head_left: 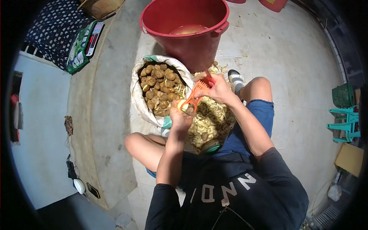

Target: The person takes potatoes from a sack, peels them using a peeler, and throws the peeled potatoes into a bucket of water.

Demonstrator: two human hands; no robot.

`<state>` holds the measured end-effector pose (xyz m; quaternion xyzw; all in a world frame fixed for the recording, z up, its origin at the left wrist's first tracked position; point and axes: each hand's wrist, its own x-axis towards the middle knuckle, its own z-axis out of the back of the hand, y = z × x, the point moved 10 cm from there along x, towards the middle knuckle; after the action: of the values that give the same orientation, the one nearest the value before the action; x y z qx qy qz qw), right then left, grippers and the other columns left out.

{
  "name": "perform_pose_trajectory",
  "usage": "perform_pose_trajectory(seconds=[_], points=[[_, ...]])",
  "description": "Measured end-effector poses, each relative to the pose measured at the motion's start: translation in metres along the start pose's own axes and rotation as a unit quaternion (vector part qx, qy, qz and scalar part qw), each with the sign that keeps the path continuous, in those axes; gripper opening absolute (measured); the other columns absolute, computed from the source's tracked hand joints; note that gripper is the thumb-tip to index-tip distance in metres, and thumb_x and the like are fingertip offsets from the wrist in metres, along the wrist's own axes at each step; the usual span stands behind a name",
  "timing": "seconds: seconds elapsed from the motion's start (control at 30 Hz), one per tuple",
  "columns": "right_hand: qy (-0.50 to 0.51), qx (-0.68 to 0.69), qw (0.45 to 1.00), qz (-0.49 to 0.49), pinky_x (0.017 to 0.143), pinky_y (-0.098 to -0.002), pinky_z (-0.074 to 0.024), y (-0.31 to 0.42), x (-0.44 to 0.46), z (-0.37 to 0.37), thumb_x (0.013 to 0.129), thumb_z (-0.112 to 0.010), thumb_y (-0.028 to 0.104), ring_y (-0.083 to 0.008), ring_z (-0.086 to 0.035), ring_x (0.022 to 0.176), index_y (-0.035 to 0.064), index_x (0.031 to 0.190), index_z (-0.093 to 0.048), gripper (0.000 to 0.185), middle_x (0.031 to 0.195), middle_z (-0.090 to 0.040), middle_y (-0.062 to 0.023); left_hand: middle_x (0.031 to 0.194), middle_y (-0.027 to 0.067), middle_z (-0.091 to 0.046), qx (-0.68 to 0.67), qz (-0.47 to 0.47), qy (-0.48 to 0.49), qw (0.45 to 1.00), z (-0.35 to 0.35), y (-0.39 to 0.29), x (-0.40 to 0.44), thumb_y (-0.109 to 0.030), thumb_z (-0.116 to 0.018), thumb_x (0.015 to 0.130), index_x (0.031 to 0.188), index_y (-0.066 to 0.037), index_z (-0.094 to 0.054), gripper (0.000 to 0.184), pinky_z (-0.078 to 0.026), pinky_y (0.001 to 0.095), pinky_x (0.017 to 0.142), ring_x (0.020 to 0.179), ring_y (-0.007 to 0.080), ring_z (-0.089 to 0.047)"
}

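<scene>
My right hand [219,89] is closed round the handle of an orange peeler [196,92]. Below it my left hand [181,118] grips a partly peeled potato [184,106], whose pale flesh shows next to the peeler's head. Just left of my hands stands an open white sack [137,90] with many brown unpeeled potatoes [158,82] in it. A heap of pale peelings [209,119] lies on the floor between my legs, under both hands.
A large red bucket [191,46] with some liquid in it stands beyond the sack. A concrete ledge [103,107] runs along the left, with a phone [93,190] on it. Turquoise stools [347,122] and a green basket [343,95] are at the far right.
</scene>
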<state>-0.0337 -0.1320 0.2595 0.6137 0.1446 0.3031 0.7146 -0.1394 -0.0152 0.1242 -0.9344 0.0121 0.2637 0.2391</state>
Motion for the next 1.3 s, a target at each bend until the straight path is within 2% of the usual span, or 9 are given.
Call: perform_pose_trajectory(seconds=[0.23,0.3,0.5,0.57,0.83,1.03,1.1,1.13,1.3], points=[[-0.082,0.045,0.994,0.051,0.075,-0.0259,-0.0512,0.0,0.004,0.024,0.067,-0.087,0.007,-0.0096,-0.061,0.083,0.0012,0.1,-0.061,0.042,0.091,-0.064,-0.0016,0.058,0.0006,-0.048,-0.021,0.038,-0.014,0.999,-0.005,0.004,-0.008,-0.04,-0.042,0.093,0.081,-0.016,-0.054,0.03,-0.027,0.0274,0.041,0.043,0.0128,-0.035],[-0.09,0.101,0.989,0.058,0.073,-0.0254,-0.0516,-0.004,0.003,0.029,0.069,-0.086,0.006,-0.0096,-0.062,0.083,0.001,0.101,-0.061,0.041,0.09,-0.064,-0.0023,0.051,-0.0009,-0.04,-0.032,0.065,0.195,0.978,-0.048,0.003,-0.017,-0.039,-0.043,0.092,0.076,-0.016,-0.054,0.03,-0.026,0.0269,0.041,0.043,0.0124,-0.033],[-0.167,0.126,0.978,0.017,0.073,-0.0248,-0.052,-0.013,-0.004,0.07,0.071,-0.084,0.004,-0.0097,-0.063,0.08,-0.0002,0.106,-0.059,0.044,0.089,-0.064,-0.0028,0.044,-0.0011,-0.033,-0.048,0.041,0.106,0.992,-0.038,-0.004,0.004,-0.04,-0.041,0.093,0.073,-0.013,-0.053,0.035,-0.024,0.0243,0.04,0.04,0.0112,-0.025],[-0.178,0.127,0.976,0.016,0.073,-0.0252,-0.0526,-0.01,-0.006,0.084,0.071,-0.084,0.004,-0.0104,-0.063,0.081,-0.0008,0.107,-0.059,0.045,0.089,-0.065,-0.004,0.059,0.0016,-0.048,0.004,0.01,-0.054,0.998,-0.04,-0.018,0.012,-0.026,-0.049,0.092,0.079,-0.014,-0.053,0.017,-0.038,0.0267,0.043,0.048,0.0133,-0.043],[-0.223,0.116,0.968,0.01,0.075,-0.0276,-0.0547,-0.014,-0.02,0.109,0.072,-0.083,0.003,-0.0134,-0.065,0.084,-0.003,0.109,-0.058,0.045,0.092,-0.067,-0.008,0.095,0.0139,-0.062,-0.138,-0.15,-0.031,0.978,-0.15,-0.165,0.151,-0.01,-0.039,0.101,0.104,0.002,-0.051,0.017,-0.059,0.0319,0.069,0.075,0.0221,-0.062],[-0.231,0.139,0.963,-0.003,0.076,-0.0288,-0.0552,-0.02,-0.022,0.12,0.071,-0.085,0.006,-0.0143,-0.065,0.086,-0.0034,0.109,-0.058,0.048,0.095,-0.067,-0.0093,0.077,0.0089,-0.057,0.097,-0.116,0.089,0.984,-0.083,-0.117,0.169,-0.003,-0.041,0.097,0.092,-0.002,-0.053,0.013,-0.046,0.0227,0.053,0.063,0.015,-0.053],[-0.221,0.121,0.968,-0.017,0.076,-0.0285,-0.0553,-0.019,-0.023,0.118,0.071,-0.084,0.004,-0.0143,-0.065,0.085,-0.0036,0.109,-0.058,0.047,0.094,-0.067,-0.009,0.065,0.0083,-0.056,0.317,-0.156,-0.153,0.923,-0.035,-0.08,0.119,0.009,-0.042,0.079,0.075,-0.004,-0.056,0.019,-0.046,0.0357,0.055,0.059,0.0225,-0.055],[-0.218,0.154,0.964,-0.01,0.075,-0.0278,-0.0548,-0.02,-0.023,0.117,0.071,-0.083,0.004,-0.0136,-0.065,0.084,-0.0036,0.109,-0.058,0.046,0.093,-0.066,-0.0082,0.072,0.011,-0.061,0.544,-0.354,-0.152,0.746,-0.008,-0.078,0.111,0.004,-0.05,0.077,0.086,-0.001,-0.06,0.014,-0.048,0.0402,0.062,0.061,0.0256,-0.056],[-0.219,0.131,0.966,-0.04,0.072,-0.0253,-0.0524,-0.025,-0.025,0.113,0.073,-0.081,0.003,-0.0108,-0.062,0.081,-0.0031,0.11,-0.058,0.044,0.091,-0.065,-0.0061,0.096,0.0221,-0.057,0.717,-0.319,-0.244,0.569,0.089,-0.003,0.041,-0.019,-0.068,0.076,0.097,-0.004,-0.059,0.027,-0.043,0.0502,0.081,0.091,0.0411,-0.054]])
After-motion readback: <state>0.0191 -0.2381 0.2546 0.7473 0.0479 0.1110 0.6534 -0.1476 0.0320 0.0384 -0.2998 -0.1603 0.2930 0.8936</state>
